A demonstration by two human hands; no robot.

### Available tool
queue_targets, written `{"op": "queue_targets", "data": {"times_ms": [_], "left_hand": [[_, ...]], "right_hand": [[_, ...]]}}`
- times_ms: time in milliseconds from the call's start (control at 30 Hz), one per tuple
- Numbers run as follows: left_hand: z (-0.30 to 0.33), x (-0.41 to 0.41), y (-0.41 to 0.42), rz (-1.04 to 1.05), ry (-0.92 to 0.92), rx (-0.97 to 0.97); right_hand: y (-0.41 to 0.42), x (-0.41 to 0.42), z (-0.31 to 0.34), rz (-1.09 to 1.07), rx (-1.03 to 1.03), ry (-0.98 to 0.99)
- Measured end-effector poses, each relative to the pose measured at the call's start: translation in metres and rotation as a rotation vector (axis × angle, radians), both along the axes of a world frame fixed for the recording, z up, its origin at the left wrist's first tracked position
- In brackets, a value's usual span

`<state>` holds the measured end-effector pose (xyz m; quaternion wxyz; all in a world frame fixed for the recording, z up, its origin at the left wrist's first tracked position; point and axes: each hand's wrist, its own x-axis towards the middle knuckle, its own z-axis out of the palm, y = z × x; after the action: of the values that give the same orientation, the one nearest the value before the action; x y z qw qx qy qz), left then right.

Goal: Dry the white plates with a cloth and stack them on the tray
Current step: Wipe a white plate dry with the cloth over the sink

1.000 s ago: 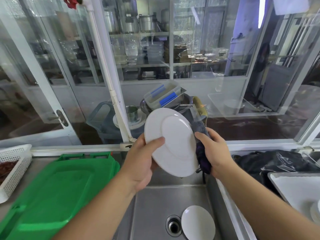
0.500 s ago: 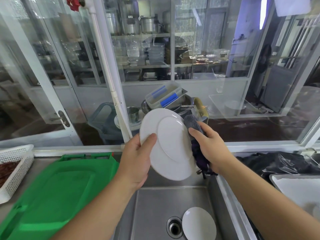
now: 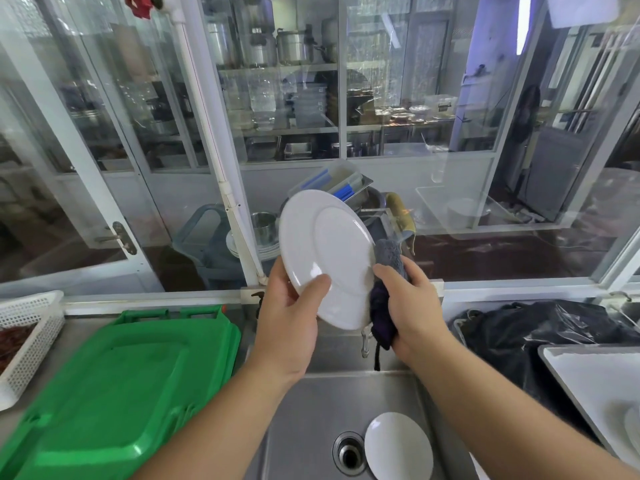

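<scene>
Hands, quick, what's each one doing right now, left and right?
Left hand: grips the white plate at its lower edge, thumb on its face.
Right hand: holds the cloth against the plate's right rim.

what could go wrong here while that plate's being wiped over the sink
1. The left hand holds the tilted white plate by its lower edge only, thumb on its face; a hard push from the cloth in the right hand might lever it loose.
2. A dropped plate would likely land in the steel sink, perhaps striking the second plate beside the drain.
</scene>
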<state>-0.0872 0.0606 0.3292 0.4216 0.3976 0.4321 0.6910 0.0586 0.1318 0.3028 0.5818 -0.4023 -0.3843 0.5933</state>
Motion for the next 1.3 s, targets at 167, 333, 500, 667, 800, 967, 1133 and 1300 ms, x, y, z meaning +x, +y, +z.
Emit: {"op": "queue_targets", "data": {"times_ms": [167, 333, 500, 667, 800, 967, 1133, 1300], "left_hand": [[0.027, -0.024, -0.004, -0.103, -0.214, -0.191], [0.034, -0.032, -0.012, -0.124, -0.094, -0.282], [0.022, -0.023, -0.005, 0.014, -0.080, -0.174], [0.004, -0.010, 0.000, 0.102, -0.044, -0.036], [-0.009, 0.003, 0.001, 0.153, 0.008, 0.037], [-0.021, 0.004, 0.000, 0.033, 0.042, 0.006], [0.006, -0.018, -0.004, -0.177, -0.135, -0.117], [0.029, -0.034, -0.012, -0.211, -0.123, -0.297]], "right_hand": [[0.020, 0.025, 0.017, 0.080, 0.143, -0.212], [0.025, 0.036, 0.026, 0.079, 0.261, -0.417], [0.018, 0.021, 0.021, 0.056, 0.138, -0.259], [0.002, 0.000, 0.013, 0.045, -0.005, -0.072], [-0.018, -0.016, 0.003, 0.058, -0.065, 0.100], [-0.023, -0.014, -0.004, 0.010, -0.099, 0.149], [-0.006, 0.012, 0.003, 0.045, -0.013, -0.039], [0.007, 0.029, 0.015, 0.093, 0.102, -0.236]]}}
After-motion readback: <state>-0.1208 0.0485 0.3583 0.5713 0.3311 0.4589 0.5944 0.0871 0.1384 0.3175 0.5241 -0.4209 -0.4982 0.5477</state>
